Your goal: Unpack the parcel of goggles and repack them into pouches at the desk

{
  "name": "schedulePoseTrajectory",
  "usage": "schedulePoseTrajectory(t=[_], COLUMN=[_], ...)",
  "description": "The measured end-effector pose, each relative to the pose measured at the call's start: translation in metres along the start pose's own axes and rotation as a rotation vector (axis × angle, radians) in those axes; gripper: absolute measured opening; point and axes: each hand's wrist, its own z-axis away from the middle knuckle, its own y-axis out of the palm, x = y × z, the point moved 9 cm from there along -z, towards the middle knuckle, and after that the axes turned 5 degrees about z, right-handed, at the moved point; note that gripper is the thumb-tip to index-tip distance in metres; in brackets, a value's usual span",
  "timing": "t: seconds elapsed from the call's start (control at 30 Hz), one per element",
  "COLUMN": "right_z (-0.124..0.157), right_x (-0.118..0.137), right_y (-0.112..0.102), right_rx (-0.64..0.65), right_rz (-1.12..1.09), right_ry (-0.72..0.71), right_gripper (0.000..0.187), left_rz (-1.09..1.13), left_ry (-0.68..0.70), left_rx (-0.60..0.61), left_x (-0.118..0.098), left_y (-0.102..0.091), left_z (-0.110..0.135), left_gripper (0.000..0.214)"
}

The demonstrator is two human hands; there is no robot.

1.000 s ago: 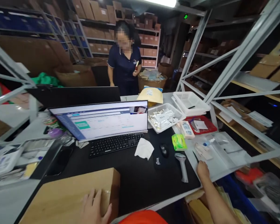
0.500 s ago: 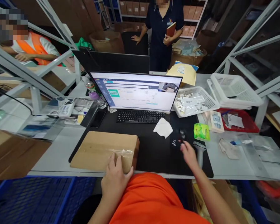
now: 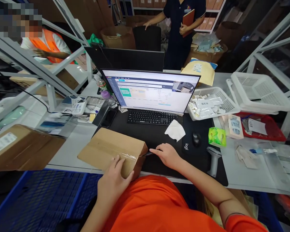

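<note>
A taped brown cardboard box (image 3: 106, 146) lies on the black desk mat (image 3: 159, 161) in front of me. My left hand (image 3: 114, 180) lies flat on its near right corner, fingers spread on the top and thumb at the end face. My right hand (image 3: 167, 154) is closed in a pinch on a thin dark tool (image 3: 148, 154). The tool's tip touches the box's right end at the tape seam.
Behind the box stand a monitor (image 3: 152, 91) and keyboard (image 3: 151, 117). To the right are a tissue (image 3: 175, 130), a mouse (image 3: 196, 139), a scanner (image 3: 214, 159) and white baskets (image 3: 258, 93). A second box (image 3: 19, 148) sits left. Two people work beyond the desk.
My right hand came from the mouse pad leftward to the box's right end, now with the thin tool at the seam. My left hand stays on the box. The view shifted slightly.
</note>
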Motion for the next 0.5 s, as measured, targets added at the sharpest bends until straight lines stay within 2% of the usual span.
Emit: schedulePoseTrajectory(t=[0.2, 0.5], right_z=[-0.015, -0.047], right_x=[0.037, 0.066], right_y=[-0.003, -0.014], right_rx=[-0.019, -0.082], right_rz=[0.074, 0.085], right_ry=[-0.139, -0.156], right_gripper=[0.053, 0.049], left_rz=[0.034, 0.168], left_ry=[0.049, -0.048], left_rx=[-0.009, -0.010], left_x=[0.026, 0.076], left_y=[-0.019, -0.057], left_z=[-0.003, -0.019], left_gripper=[0.052, 0.058])
